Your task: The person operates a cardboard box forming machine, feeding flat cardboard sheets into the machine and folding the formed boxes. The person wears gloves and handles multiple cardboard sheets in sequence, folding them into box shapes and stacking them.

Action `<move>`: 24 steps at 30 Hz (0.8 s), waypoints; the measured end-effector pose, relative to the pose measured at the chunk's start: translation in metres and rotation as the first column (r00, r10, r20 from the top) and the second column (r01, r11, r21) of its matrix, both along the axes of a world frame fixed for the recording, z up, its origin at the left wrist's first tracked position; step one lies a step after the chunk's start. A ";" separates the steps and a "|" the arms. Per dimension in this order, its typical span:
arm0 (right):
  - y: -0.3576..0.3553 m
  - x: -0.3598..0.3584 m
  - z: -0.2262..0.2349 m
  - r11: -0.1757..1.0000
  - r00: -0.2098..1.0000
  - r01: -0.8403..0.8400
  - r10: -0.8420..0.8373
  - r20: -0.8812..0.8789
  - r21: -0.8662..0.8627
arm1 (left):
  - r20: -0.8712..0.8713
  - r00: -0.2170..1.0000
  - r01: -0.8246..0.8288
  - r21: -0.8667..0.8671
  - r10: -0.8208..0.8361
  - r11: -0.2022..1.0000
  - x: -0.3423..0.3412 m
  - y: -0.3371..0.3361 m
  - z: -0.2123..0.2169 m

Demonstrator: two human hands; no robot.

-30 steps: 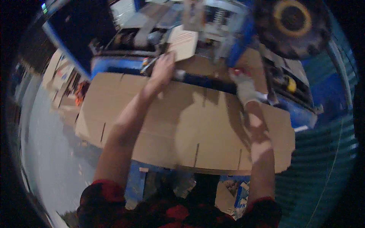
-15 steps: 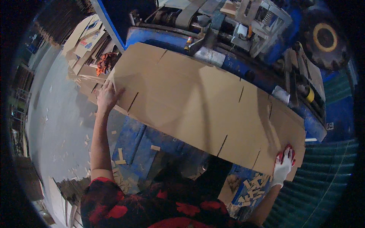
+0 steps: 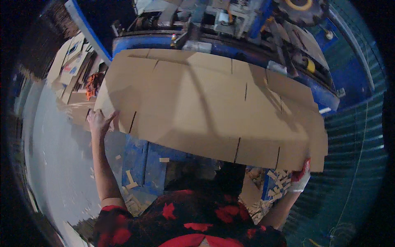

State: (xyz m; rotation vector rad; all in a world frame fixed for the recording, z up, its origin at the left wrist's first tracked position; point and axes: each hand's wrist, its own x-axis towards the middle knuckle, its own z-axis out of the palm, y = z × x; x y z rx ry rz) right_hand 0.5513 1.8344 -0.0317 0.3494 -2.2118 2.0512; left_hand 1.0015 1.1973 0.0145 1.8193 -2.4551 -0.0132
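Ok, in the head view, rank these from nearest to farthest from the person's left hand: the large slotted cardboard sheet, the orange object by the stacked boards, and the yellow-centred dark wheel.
1. Large slotted cardboard sheet: the left hand grips its left edge.
2. Orange object: just above the hand, at the left.
3. Yellow-centred dark wheel: top right, on the blue machine.

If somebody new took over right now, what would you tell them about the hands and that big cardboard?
Left hand: bare, gripping the left edge of the slotted cardboard sheet.
Right hand: in a red and white glove, holding the sheet's lower right corner.
The sheet is held flat in front of the blue machine.
Done: sheet is in both hands.
Left: it rests nowhere yet. Cardboard scraps lie below.
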 end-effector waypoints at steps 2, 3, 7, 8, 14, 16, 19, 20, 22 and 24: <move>-0.002 0.002 0.013 0.988 0.912 0.147 -0.117 0.393 -0.046 | -0.021 1.000 -0.015 -0.056 0.014 0.998 -0.003 0.002 0.003; -0.005 0.002 0.019 0.988 0.890 0.136 -0.153 0.429 0.071 | -0.034 0.999 -0.018 -0.073 0.015 0.997 -0.003 0.003 0.006; -0.014 0.005 0.038 0.943 0.888 0.289 -0.328 0.322 0.165 | -0.292 0.956 -0.002 -0.122 -0.035 0.992 0.001 0.013 0.030; -0.015 0.007 0.041 0.919 0.872 0.300 -0.373 0.318 0.256 | -0.389 0.911 0.045 -0.236 -0.137 0.971 0.001 0.019 0.037; -0.022 -0.018 0.050 0.970 0.885 0.186 -0.234 0.404 0.156 | -0.996 0.011 0.436 0.089 0.093 0.896 -0.041 0.081 0.024; -0.018 -0.032 0.048 0.947 0.888 0.197 -0.281 0.364 0.252 | -0.961 0.257 0.189 0.150 0.099 0.971 -0.062 0.098 0.004; 0.001 -0.051 0.053 0.833 0.935 0.181 -0.311 0.170 0.523 | -0.884 -0.160 0.323 0.373 0.439 0.870 -0.058 0.081 -0.004; 0.009 -0.057 0.059 0.736 0.957 0.178 -0.284 0.061 0.653 | -0.746 -0.303 0.450 0.436 0.593 0.779 -0.044 0.068 0.002; 0.015 -0.061 0.069 0.785 0.969 0.101 -0.218 0.120 0.612 | -0.691 -0.329 0.568 0.400 0.644 0.719 -0.022 0.050 0.004; 0.010 -0.056 0.083 0.979 0.906 -0.013 -0.073 0.417 0.202 | -0.554 -0.350 0.692 0.390 0.755 0.608 -0.003 0.037 0.013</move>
